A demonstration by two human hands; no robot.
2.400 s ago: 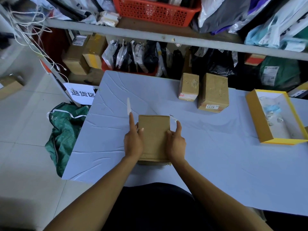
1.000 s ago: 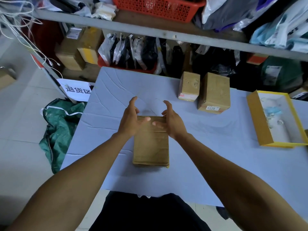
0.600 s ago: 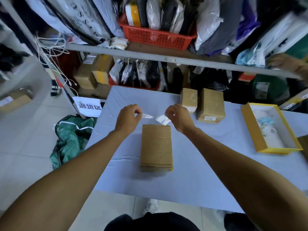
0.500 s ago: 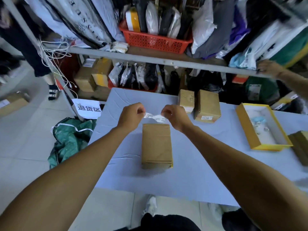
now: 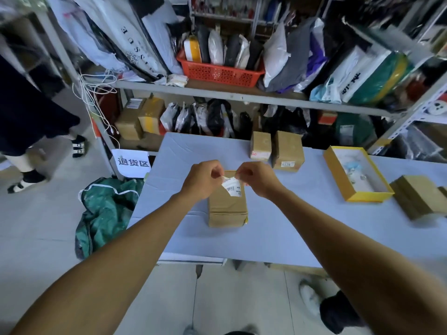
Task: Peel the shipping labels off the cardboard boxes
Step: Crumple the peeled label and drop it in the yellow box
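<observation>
Shipping label [image 5: 232, 186] hangs above the far end of the near box [image 5: 227, 204], pinched at its top edge from both sides, probably to fold or crumple it clear of the cardboard. Left hand [image 5: 203, 180] grips the left corner with curled fingers; right hand [image 5: 256, 178] grips the right corner likewise. Right of the near box, two further boxes [image 5: 287, 151] carry labels, apparently awaiting peeling.
</observation>
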